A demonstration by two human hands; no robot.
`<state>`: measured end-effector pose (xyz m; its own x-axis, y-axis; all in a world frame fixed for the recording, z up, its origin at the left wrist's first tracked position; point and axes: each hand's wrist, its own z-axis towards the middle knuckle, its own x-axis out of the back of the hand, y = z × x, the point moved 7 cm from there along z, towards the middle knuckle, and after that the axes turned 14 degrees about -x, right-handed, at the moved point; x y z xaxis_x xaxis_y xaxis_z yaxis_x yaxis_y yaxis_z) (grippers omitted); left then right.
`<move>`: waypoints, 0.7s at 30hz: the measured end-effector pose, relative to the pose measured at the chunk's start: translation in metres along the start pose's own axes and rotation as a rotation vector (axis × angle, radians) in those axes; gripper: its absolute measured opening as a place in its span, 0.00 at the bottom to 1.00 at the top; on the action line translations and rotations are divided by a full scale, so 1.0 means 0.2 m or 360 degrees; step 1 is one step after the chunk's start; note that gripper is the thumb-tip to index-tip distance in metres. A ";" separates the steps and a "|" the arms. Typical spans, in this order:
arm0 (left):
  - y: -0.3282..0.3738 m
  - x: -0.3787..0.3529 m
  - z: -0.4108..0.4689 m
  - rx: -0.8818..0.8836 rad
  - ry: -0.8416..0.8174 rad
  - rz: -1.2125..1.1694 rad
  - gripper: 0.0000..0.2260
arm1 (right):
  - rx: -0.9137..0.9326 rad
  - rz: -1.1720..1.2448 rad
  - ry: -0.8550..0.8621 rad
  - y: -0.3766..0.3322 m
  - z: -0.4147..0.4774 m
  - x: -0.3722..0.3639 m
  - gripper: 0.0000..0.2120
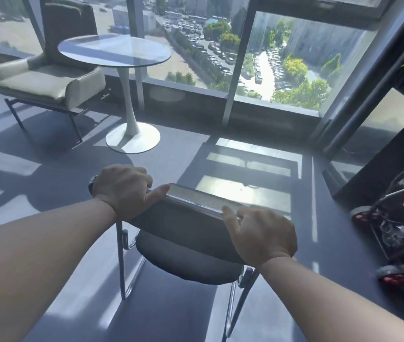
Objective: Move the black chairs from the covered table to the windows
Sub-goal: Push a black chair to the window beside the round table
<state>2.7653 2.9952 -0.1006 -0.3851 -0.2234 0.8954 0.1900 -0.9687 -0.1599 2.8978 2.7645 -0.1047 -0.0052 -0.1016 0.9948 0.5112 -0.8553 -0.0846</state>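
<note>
Black chair (186,253) directly below the camera, on the grey floor (176,154) near the windows (292,62), backrest toward the viewer and seat facing the glass. Backrest of fine dark mesh, its rounded top edge catching bright sun; seat a padded, rounded-square cushion in dark fabric; frame of thin polished chrome tubing, bent into sled-style legs. Left hand (122,191) curled over the left end of the backrest top, fingers wrapped to the far side, thumb laid flat along the near edge. Right hand (262,233) clamped on the right end of the same edge, fingers bent over the top, thumb pointing inward. Both forearms bare.

Ahead to the left, a round glass-topped table (114,51) on a slim white tulip pedestal with a flared disc base. Behind it, a low armchair (45,82) with pale leathery cushions, a dark upright back and thin dark metal legs. At the right edge, a black and red wheeled device (398,230), only partly visible. Floor matte and smooth, crossed by hard window-frame shadows and bright sun patches.
</note>
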 end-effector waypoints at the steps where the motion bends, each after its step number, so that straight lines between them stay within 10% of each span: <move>1: -0.06 -0.05 0.07 -0.0003 0.0008 0.0009 0.41 | 0.0017 -0.0001 0.0006 -0.02 0.10 -0.02 0.31; 21: -0.74 -0.67 1.09 0.0009 -0.0197 0.0004 0.47 | -0.0034 -0.0029 0.0014 -0.29 1.45 -0.15 0.32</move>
<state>2.9847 3.1910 -0.1063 -0.2705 -0.2103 0.9395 0.1961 -0.9674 -0.1601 3.1174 2.9640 -0.1130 -0.0220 -0.0903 0.9957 0.4925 -0.8676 -0.0678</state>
